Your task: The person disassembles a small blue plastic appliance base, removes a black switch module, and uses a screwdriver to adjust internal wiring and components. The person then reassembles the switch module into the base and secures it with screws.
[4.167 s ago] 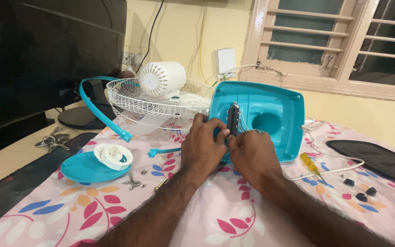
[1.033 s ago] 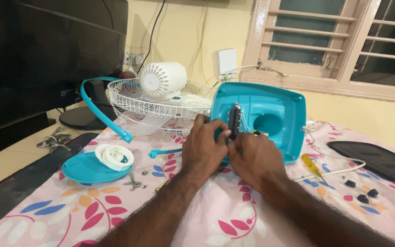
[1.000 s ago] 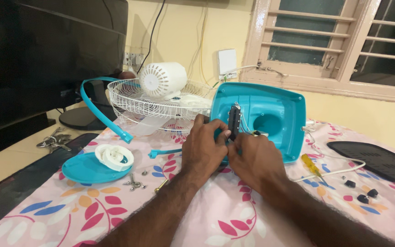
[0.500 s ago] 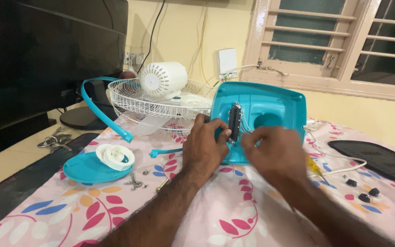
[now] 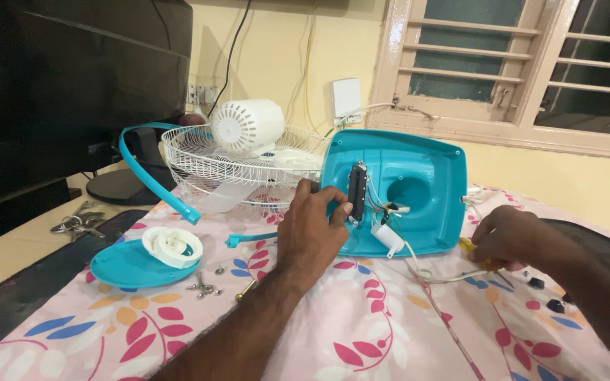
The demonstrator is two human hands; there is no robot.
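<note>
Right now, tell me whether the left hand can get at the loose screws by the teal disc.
Probably yes. The left hand holds the teal fan base, and the screws lie uncovered on the floral cloth beside that forearm.

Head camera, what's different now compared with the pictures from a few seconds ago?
The right hand left the black switch panel on the teal fan base, moved out to the right and down to the cloth, and closed on the yellow-handled screwdriver. The left hand stayed gripping the base at the panel. The wire grille and teal disc stayed put.
</note>
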